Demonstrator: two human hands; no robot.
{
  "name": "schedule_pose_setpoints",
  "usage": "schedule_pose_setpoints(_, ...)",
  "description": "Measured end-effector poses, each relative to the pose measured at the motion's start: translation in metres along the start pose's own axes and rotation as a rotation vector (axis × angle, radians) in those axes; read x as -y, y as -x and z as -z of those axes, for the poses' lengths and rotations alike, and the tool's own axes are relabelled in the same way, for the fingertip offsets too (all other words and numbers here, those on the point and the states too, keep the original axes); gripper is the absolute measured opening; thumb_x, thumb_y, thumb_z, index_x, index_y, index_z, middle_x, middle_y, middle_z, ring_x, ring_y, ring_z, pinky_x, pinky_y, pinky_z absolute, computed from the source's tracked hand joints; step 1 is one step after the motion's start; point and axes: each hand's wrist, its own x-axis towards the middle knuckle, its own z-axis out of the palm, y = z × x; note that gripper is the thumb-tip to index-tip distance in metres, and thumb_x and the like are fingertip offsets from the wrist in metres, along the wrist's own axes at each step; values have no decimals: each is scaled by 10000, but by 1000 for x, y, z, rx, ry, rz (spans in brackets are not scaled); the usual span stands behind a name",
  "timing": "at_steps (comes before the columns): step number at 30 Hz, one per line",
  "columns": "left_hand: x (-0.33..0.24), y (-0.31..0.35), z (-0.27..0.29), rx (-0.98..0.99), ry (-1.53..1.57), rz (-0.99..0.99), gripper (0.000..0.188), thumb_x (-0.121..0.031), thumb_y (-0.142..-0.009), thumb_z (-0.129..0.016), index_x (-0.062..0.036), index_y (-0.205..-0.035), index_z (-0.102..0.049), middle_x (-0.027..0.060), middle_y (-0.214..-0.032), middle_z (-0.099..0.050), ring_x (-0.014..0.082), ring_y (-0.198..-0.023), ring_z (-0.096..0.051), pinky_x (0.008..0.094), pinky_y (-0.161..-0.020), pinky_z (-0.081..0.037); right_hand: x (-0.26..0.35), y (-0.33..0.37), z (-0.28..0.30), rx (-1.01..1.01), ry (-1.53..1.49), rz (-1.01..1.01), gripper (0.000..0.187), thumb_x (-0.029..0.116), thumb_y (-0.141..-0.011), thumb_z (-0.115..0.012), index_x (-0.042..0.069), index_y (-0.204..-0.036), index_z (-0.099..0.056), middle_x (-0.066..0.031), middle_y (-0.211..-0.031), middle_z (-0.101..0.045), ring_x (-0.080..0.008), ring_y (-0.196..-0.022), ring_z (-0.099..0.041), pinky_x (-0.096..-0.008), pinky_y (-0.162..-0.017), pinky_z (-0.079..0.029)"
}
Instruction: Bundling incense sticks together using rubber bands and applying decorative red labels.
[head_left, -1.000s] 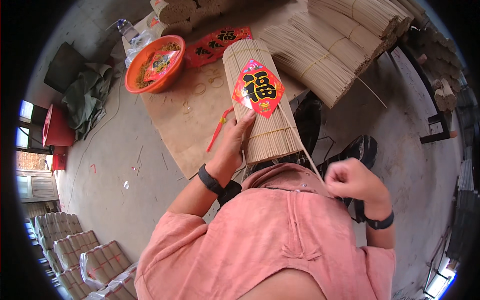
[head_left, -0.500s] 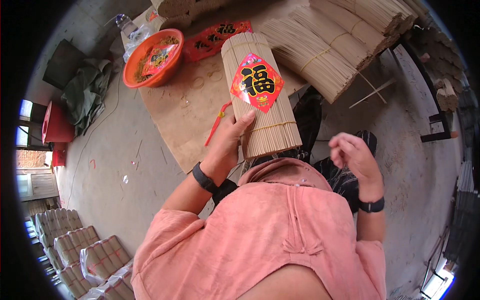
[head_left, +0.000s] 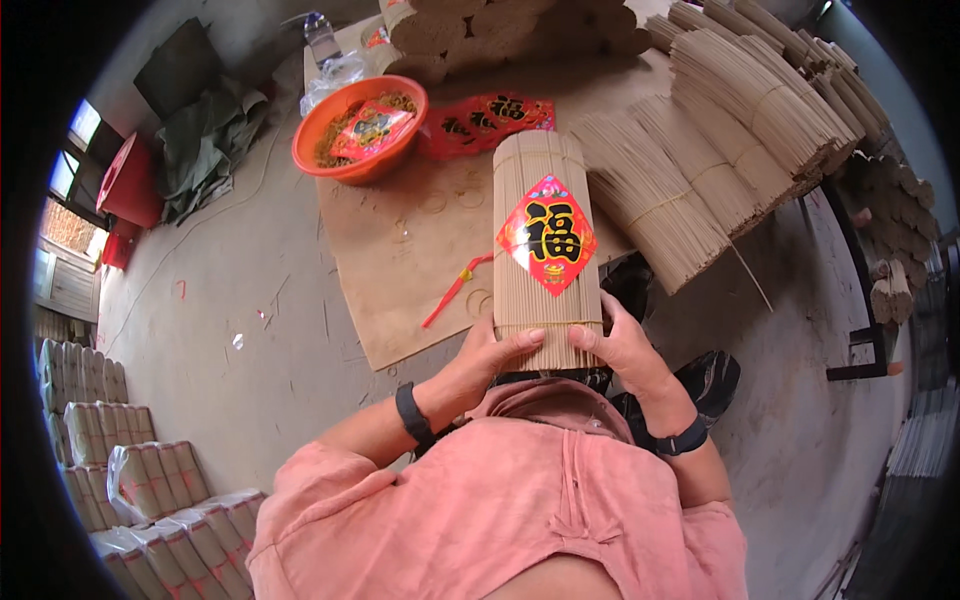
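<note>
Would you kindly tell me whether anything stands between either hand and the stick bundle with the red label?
Nothing visible does: the left hand and right hand hold the stick bundle directly, one on each side of its near end, thumbs on top by the lower yellow band.

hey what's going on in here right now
The person's left hand and right hand hold the near end of a bundle of thin sticks, thumbs on top. A red diamond label lies on the bundle's upper face. On the table, beyond, sit an orange bowl and more red labels; other stick bundles lie to the right.
</note>
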Motion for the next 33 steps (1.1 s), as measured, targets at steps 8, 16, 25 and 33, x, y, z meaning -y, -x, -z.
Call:
schedule_pose_setpoints(8, -53, -17, 41, -215, -305, -45, 732, -484, -939, -641, -4, -1437, -401, 102, -1373, -495, 179, -1230, -506, 309, -1042, -378, 15, -49, 52, -271, 3, -130, 794, 648, -976, -460, 25, -1466, -410, -123, -1296, -573, -198, -1120, -582, -315, -935, -461)
schedule_pose_setpoints(16, -48, -87, 35, 98, -60, -2, 509, -431, -976, -619, -48, -1309, -571, 64, -1232, -660, 125, -1090, -625, 299, -951, -499, 5, -82, 14, 9, -289, -49, 674, 582, -1029, -399, 32, -1401, -509, -65, -1276, -622, -141, -1137, -587, -290, -1002, -447)
schedule_pose_setpoints(25, -77, -71, -5, 88, -94, -330, 538, -320, -953, -679, -5, -1355, -509, 67, -1238, -651, 131, -1091, -635, 305, -982, -499, 47, -80, 12, -10, 17, 159, 609, 483, -998, -557, -13, -1352, -549, -49, -1253, -620, -110, -1129, -561, -281, -991, -434)
schedule_pose_setpoints(33, -176, -89, -29, 194, -44, -517, 592, -511, -990, -552, -16, -1314, -552, 90, -1211, -671, 158, -1070, -664, 323, -945, -535, 177, -74, 6, -61, 264, 492, 783, 679, -976, -433, -15, -1309, -575, -39, -1197, -623, -118, -1099, -548, -275, -953, -447)
